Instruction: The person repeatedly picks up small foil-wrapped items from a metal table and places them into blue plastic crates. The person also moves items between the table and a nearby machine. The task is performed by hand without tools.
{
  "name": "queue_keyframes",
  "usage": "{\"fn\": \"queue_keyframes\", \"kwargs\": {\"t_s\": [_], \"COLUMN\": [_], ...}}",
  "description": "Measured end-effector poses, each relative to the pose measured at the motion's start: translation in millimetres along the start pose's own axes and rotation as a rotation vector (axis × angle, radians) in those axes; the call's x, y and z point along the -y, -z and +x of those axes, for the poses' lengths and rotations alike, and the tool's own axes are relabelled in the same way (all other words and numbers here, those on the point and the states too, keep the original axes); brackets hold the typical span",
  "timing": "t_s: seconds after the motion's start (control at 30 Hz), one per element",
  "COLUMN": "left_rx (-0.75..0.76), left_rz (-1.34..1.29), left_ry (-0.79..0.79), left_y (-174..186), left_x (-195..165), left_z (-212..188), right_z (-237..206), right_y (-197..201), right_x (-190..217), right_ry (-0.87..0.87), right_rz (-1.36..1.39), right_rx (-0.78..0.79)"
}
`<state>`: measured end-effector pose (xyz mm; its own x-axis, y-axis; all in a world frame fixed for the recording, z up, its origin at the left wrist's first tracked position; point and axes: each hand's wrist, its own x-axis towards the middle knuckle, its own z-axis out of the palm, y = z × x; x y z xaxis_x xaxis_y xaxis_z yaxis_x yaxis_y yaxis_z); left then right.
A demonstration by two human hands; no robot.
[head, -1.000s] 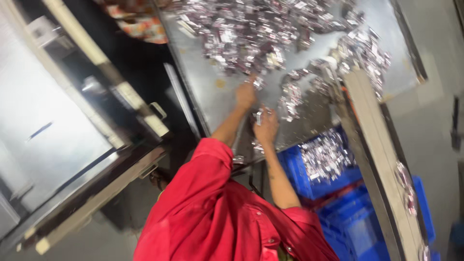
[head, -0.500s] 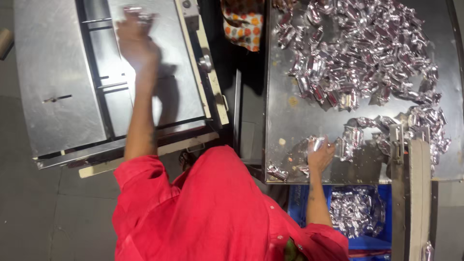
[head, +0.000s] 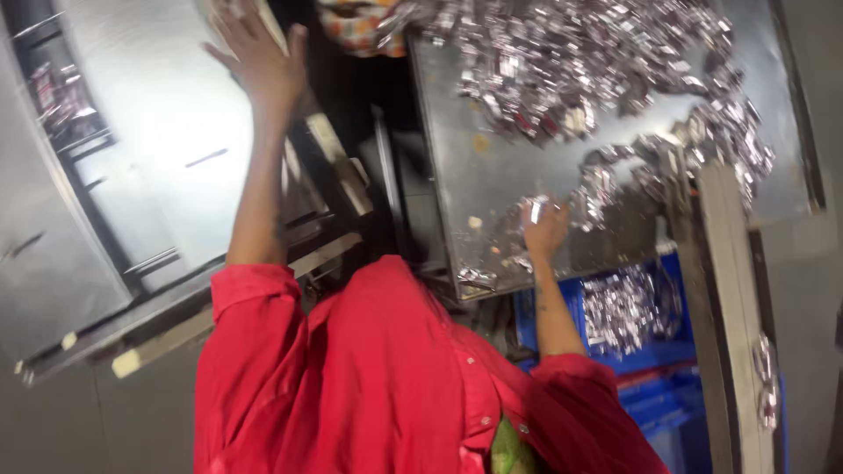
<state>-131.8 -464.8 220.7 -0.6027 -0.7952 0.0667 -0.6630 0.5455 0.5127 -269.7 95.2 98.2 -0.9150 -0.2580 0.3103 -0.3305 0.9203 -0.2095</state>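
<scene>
Item one: our left hand [head: 259, 57], arm raised out of a red sleeve [head: 255, 307], fingers spread wide; whether this grip holds anything we cannot tell, since the palm faces away. Beneath and beside it lies a steel machine panel [head: 167, 149], pale with glare, and a cream-coloured bar [head: 338, 171] runs just past the wrist.

Item two: our right hand [head: 546, 230], resting on the steel surface [head: 492, 167]. Its grip is curled and pinches a small silver foil-wrapped piece [head: 537, 209] at the fingertips.

Item three: loose silver wrapped pieces [head: 606, 189], touching the right grip on its far side and trailing away from it in a band.

Item four: a large heap of the same wrapped pieces [head: 562, 61], well beyond the right grip, towards the far end of the surface.

Item five: a blue crate [head: 650, 355], below the edge of the surface and just beside the right forearm, with a batch of wrapped pieces [head: 623, 307] lying in it.

Item six: a wooden plank [head: 729, 298], on the outer side of the right grip, running alongside the crate.
</scene>
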Motion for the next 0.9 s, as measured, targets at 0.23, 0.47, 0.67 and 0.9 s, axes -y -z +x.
{"fn": "queue_keyframes", "kwargs": {"t_s": [0.23,0.47,0.67,0.9], "left_rx": [0.247,0.396,0.606,0.108], "left_rz": [-0.452,-0.317,0.024,-0.160], "left_ry": [-0.344,-0.114,-0.140,-0.271], "left_y": [-165,-238,-270,-318], "left_x": [-211,-311,-308,-304], "left_z": [-43,-40,-62,-152], "right_z": [3,8,-3,-4], "right_y": [-5,-11,-10,-4], "right_x": [-24,-43,-53,-50], "right_ry": [-0.002,-0.052,-0.037,0.002], "right_rz": [0.078,0.148,0.209,0.184], "right_rx": [0.032,0.110,0.120,0.109]}}
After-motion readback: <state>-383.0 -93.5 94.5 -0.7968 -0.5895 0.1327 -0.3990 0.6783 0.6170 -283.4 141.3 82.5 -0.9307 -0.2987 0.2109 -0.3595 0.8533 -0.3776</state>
